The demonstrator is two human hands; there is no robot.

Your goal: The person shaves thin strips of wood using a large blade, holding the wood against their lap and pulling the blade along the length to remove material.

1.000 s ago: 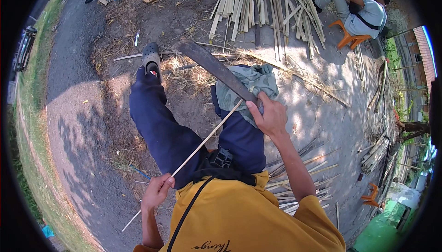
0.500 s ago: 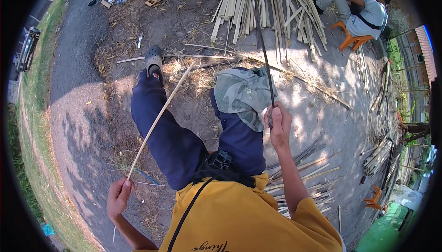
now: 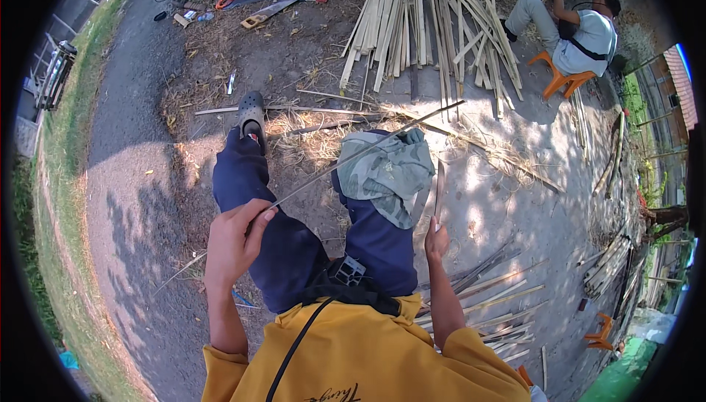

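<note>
Left hand (image 3: 234, 244) grips a thin bamboo strip (image 3: 368, 151) near its lower end; strip runs up-right across the camouflage cloth (image 3: 387, 172) draped on the right knee. Right hand (image 3: 437, 240), just below-right of the cloth, holds a long knife (image 3: 439, 190), blade pointing up beside the cloth's edge. Split bamboo pile (image 3: 423, 23) lies well beyond the cloth. Another person (image 3: 581, 31) sits on an orange stool (image 3: 562, 79) right of that pile. More strips (image 3: 485, 292) lie on the ground below-right of the cloth.
</note>
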